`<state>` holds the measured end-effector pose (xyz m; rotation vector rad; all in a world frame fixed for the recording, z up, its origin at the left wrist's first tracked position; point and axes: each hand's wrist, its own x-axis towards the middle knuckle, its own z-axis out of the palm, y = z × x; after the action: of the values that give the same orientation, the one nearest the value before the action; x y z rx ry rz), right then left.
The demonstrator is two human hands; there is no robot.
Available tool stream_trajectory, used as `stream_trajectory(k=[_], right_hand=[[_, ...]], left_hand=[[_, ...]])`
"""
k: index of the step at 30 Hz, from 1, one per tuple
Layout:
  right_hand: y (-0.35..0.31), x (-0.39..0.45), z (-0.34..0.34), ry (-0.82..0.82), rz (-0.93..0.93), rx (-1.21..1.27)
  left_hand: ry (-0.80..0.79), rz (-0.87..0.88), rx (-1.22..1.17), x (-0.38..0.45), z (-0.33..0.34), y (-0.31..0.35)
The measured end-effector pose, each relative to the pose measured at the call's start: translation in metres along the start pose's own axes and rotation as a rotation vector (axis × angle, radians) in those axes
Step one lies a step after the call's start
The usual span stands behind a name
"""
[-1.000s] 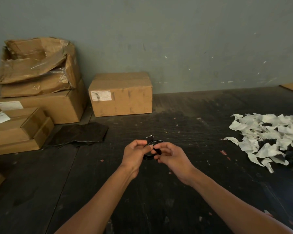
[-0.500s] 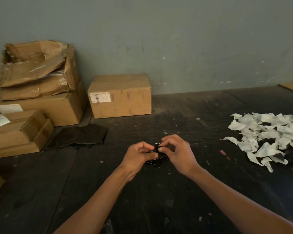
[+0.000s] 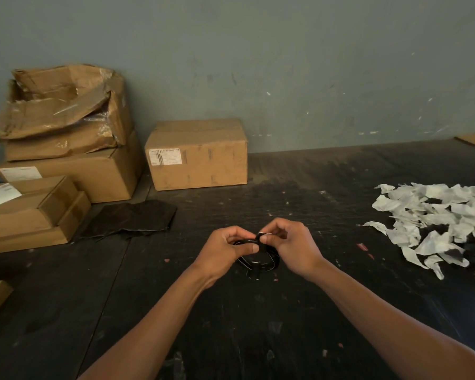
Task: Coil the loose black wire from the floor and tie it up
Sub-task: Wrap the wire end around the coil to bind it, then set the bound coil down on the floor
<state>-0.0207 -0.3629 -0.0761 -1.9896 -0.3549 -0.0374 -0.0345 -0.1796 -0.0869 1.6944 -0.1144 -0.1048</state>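
A small coil of black wire [image 3: 261,263] hangs between my two hands above the dark floor, its loops drooping below my fingers. My left hand [image 3: 225,249] grips the coil's left side with thumb and fingers closed on it. My right hand [image 3: 291,246] pinches the wire's end, which shows a small bright tip, at the top of the coil. Part of the coil is hidden behind my fingers.
Several cardboard boxes [image 3: 66,165] are stacked at the left against the grey wall, with one closed box [image 3: 198,154] further right. A dark flat sheet [image 3: 132,218] lies on the floor [image 3: 313,204]. A heap of torn white paper scraps [image 3: 439,223] covers the right.
My hands have sunk a little and turned the coil; my right fingers now pinch the wire end over the top of the coil, which hangs lower between my hands.
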Motion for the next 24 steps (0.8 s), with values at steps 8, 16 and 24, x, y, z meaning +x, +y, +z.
stream_trajectory(k=[8, 16, 24], right_hand=[[0.002, 0.006, 0.005, 0.088, 0.228, 0.387], [0.034, 0.013, 0.023, 0.158, 0.438, 0.542], [0.095, 0.003, 0.064, 0.039, 0.633, 0.387]], left_hand=[[0.117, 0.007, -0.197, -0.002, 0.005, -0.014], [0.220, -0.235, -0.421, 0.013, 0.007, -0.045], [0.232, -0.521, -0.259, 0.019, 0.000, -0.107]])
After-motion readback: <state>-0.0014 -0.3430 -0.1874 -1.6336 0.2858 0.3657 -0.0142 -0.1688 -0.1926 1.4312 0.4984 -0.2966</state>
